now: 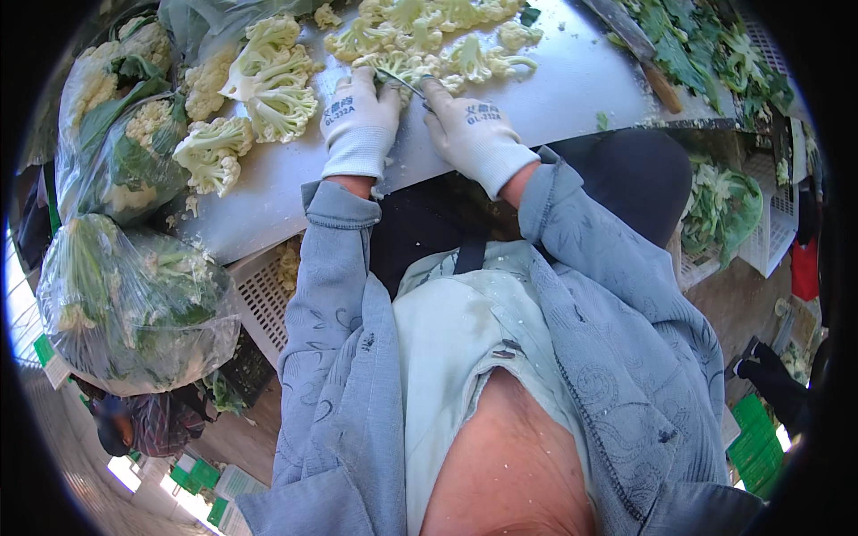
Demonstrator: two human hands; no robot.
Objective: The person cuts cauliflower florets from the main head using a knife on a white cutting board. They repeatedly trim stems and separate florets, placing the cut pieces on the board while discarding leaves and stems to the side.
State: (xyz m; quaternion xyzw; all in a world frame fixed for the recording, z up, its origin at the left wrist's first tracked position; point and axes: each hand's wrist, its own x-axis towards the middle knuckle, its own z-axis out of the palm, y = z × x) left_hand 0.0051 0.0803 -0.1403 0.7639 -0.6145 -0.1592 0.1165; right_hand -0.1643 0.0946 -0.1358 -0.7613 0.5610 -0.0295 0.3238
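Note:
Both my hands wear white knit gloves that bear dark printing. My left hand [360, 120] grips a cauliflower floret [394, 65] at the near edge of a spread of cut pieces; the fingertips are partly hidden. A small knife [404, 84] is in my right hand [469, 124], its thin blade pointing left across that floret towards my left thumb. More cauliflower florets [419, 30] lie just beyond on the pale, smooth work surface [570, 74]. Left of my left hand rests a large cut cauliflower section [271, 84], with a smaller cauliflower piece [214, 153] nearer me.
A broad-bladed knife [620, 30] with a wooden handle lies at right beside cut green leaves [697, 53]. Clear plastic bags of cauliflower [134, 288] crowd the left side. White perforated crates [265, 295] stand below the surface, and leaves [720, 208] fill one at right.

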